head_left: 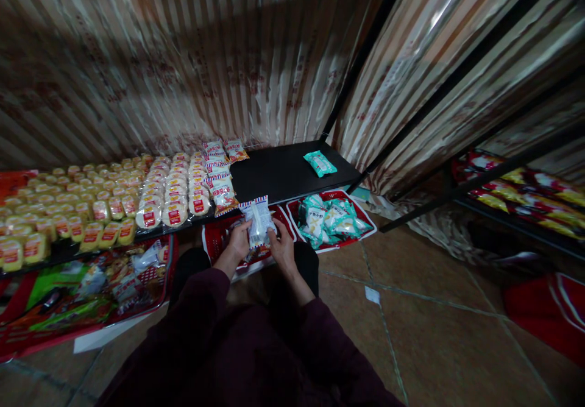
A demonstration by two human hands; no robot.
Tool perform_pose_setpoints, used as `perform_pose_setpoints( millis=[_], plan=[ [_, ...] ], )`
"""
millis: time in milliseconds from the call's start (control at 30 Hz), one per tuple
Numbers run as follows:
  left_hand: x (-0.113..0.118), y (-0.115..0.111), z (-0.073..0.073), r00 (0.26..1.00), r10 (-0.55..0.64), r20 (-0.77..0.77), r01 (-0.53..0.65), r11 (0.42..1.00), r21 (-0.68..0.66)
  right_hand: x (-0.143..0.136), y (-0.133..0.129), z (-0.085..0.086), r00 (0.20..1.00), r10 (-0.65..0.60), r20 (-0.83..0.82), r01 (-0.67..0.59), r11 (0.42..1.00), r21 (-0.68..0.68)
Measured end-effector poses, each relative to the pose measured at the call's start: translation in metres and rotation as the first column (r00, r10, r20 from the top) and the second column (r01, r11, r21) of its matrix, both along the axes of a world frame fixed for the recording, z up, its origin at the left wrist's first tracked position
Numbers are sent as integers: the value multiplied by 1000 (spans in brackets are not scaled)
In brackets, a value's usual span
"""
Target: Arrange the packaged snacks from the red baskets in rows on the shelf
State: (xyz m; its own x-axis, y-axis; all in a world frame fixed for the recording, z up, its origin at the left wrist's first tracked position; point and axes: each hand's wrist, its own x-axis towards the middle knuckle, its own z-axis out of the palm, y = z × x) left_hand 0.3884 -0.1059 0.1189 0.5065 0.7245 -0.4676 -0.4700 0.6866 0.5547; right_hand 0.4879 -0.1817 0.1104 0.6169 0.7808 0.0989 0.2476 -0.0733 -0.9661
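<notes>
Both hands hold one snack packet (258,219), white and blue with a striped top edge, its printed side facing me. My left hand (238,241) grips its left edge and my right hand (281,245) its lower right edge. Below them sits a red basket (212,236), largely hidden by the hands and packet. Beyond, on a black shelf (269,172), similar striped packets (222,191) stand in a row. A single teal packet (320,163) lies apart at the shelf's right end.
Rows of round wrapped cakes (176,203) and yellow wrapped cakes (91,235) fill the shelf's left. A basket of teal packets (336,219) stands right; a red basket of mixed snacks (171,267) stands left. Black poles (425,197) and another shelf with red-yellow packets (525,194) are further right.
</notes>
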Motion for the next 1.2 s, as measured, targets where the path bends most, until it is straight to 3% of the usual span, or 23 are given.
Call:
perform_pose_setpoints(
  millis=[133, 333, 600, 733, 867, 1033, 1200],
  plan=[
    [0, 0, -4, 999, 4, 34, -1, 997, -77, -1, 2, -1, 994, -17, -110, 25, 997, 72],
    [2, -1, -9, 1000, 6, 18, -5, 999, -49, -5, -1, 0, 984, 6, -181, 13, 995, 100],
    [7, -7, -8, 999, 16, 50, -12, 997, -80, -2, -10, 9, 985, 17, 172, -31, 997, 76],
    [8, -7, -6, 995, 17, 96, -6, 993, -117, 4, -9, 5, 899, 6, 438, -26, 999, 40],
    [5, -6, -2, 994, 9, 105, 1, 995, -98, 10, -9, -1, 798, 4, 603, -25, 999, 27],
    [0, -5, -3, 995, 10, 102, -3, 998, -66, 14, -8, -8, 758, 62, 650, -57, 998, -29],
    [-5, -4, -6, 1000, -7, 23, 8, 1000, -16, 18, -3, -16, 810, 121, 573, -80, 992, -97]
  ],
)
